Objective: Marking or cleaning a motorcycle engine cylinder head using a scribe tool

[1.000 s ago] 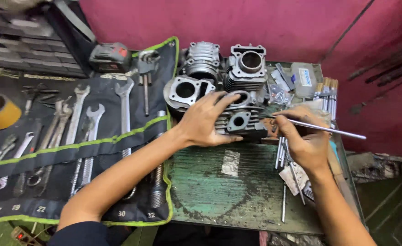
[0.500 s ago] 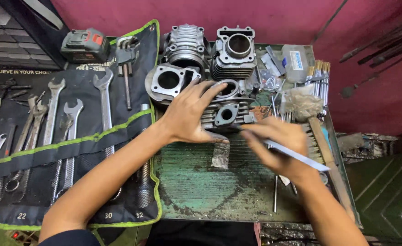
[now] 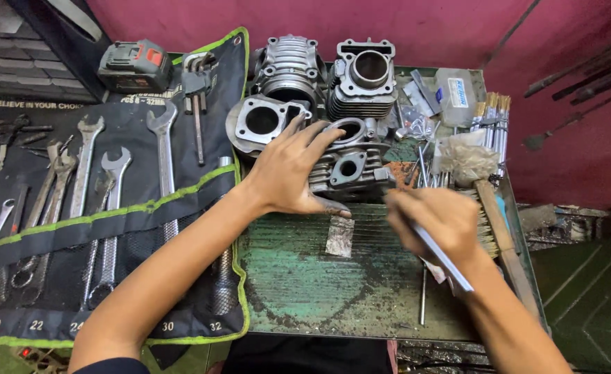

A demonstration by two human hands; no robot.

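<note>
two hands at finned cylinder; wrenches left, brush right.

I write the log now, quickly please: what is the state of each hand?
Left hand: open, fingers spread on the finned engine cylinder.
Right hand: closed around a thin metal rod.

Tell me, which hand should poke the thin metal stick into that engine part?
Probably the right hand: it grips the thin metal rod beside the finned cylinder. The left hand lies flat on the cylinder, steadying it.
</note>
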